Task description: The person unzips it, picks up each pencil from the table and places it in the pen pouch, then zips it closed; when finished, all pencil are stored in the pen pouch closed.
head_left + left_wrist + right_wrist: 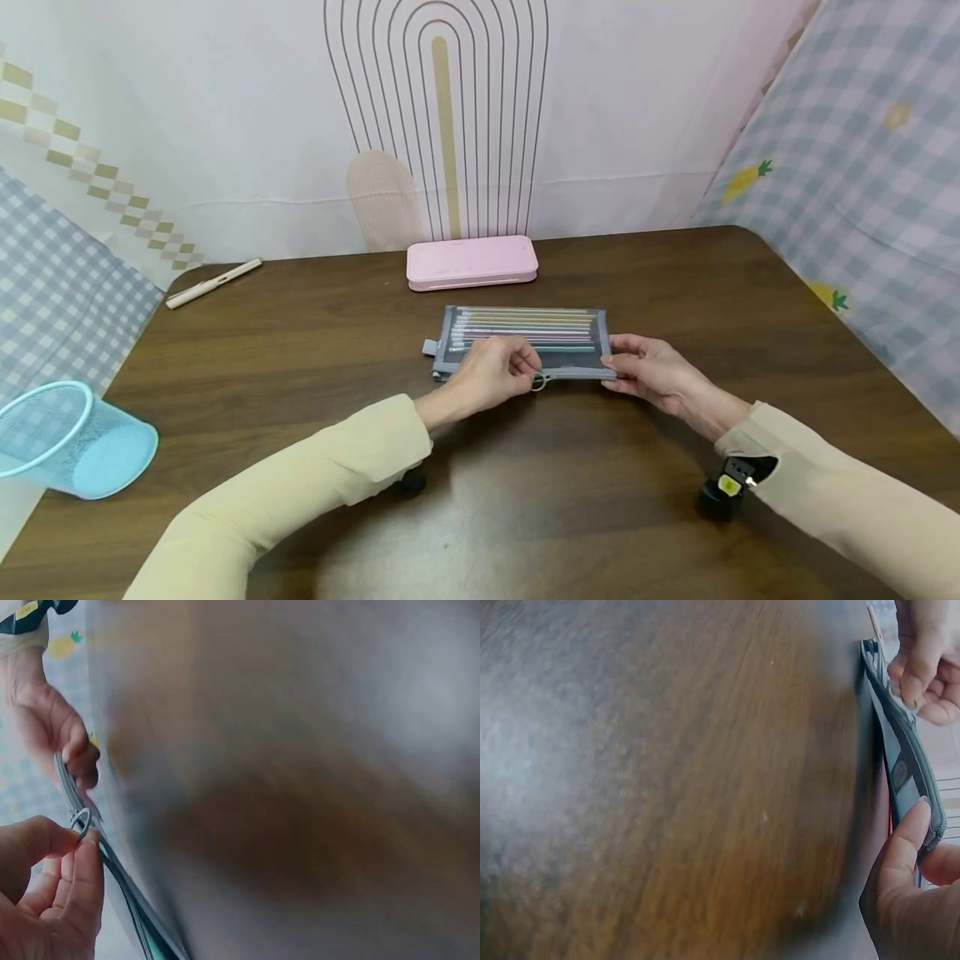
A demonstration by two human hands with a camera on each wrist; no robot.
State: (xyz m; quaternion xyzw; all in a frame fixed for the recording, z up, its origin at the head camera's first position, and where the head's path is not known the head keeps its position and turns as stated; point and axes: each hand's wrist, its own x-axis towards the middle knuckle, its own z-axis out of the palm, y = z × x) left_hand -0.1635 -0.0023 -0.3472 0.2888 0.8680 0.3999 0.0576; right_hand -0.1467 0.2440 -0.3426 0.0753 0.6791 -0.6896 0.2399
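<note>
A grey-edged see-through zip pouch (pixel 572 361) lies on the table, with several pencils (pixel 525 318) in a row inside it. At its near edge my left hand (pixel 489 371) pinches the ring-shaped zipper pull (pixel 88 817) between thumb and fingertips. The pouch's right end is held by my right hand (pixel 656 375), its thumb on the near side in the right wrist view. Part of the zipper edge shows a gap near the left end in that view. My left hand hides the pouch's lower left part in the head view.
Behind the pouch sits a closed pink tin case (pixel 472 260), near the back edge of the wooden table (pixel 337 333). A cream pen (pixel 213 284) lies at the back left corner. On the left a light blue mesh cup (pixel 116 450) rests on its side.
</note>
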